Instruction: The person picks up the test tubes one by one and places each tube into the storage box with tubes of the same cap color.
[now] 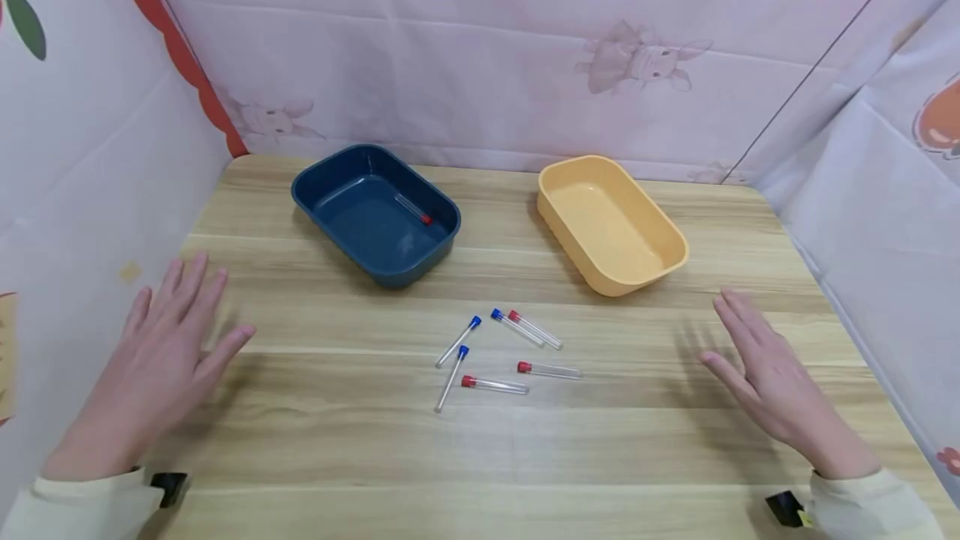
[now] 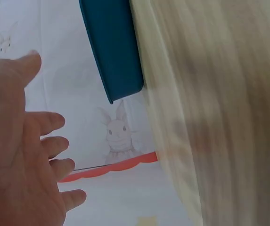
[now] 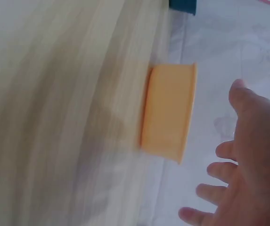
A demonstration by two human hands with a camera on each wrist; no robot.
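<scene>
My left hand (image 1: 168, 357) hovers at the table's left side with fingers spread, holding nothing. On the right side my right hand (image 1: 776, 382) is also raised above the wood, its fingers straight and nothing in them. Between the hands lie several clear capped tubes: some have blue caps, like this blue-capped tube (image 1: 452, 379), others red, like this red-capped tube (image 1: 550, 371). One more red-capped tube (image 1: 413, 208) lies inside the dark blue basin (image 1: 330, 227). The yellow basin (image 1: 573, 244) stands at the back right, nearest my right hand.
The wooden table (image 1: 360, 457) is enclosed by printed cloth (image 1: 480, 73) at the back and both sides. Black bands show at both sleeves (image 1: 82, 511). In the left wrist view, the blue basin's outer wall (image 2: 113, 47) stands beyond the hand.
</scene>
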